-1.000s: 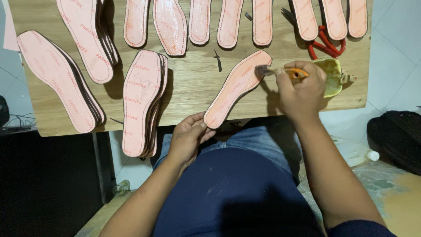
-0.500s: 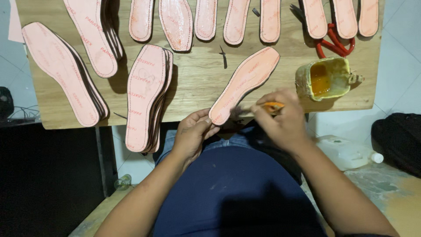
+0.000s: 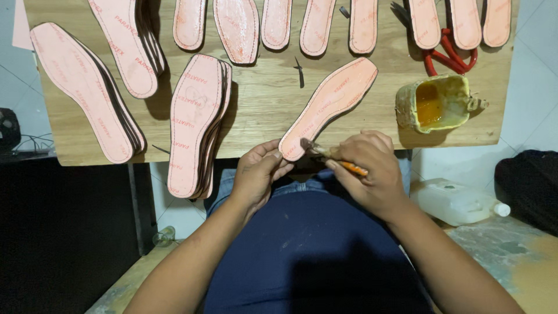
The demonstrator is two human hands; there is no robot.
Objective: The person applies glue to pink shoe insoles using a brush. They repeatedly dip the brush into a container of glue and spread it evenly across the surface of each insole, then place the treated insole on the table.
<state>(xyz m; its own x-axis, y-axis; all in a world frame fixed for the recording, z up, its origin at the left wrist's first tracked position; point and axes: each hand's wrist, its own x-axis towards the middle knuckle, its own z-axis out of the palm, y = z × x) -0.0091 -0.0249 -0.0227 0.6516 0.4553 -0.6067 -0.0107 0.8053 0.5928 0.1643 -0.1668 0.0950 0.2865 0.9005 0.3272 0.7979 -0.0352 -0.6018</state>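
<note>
Glue pot [image 3: 436, 103] R of insole [image 3: 329, 106]

Bare board [image 3: 261, 110] between insole stack [image 3: 195, 122] and glued insole [image 3: 331, 104] — glue pot [image 3: 436, 104] blocks right

Both my bare forearms reach forward from the lower corners and converge in front of my torso. My left hand [image 3: 258, 174] is cupped, fingers curled upward in a pinch. My right hand [image 3: 366, 168] is fisted, knuckles up, fingers closed tight.
</note>
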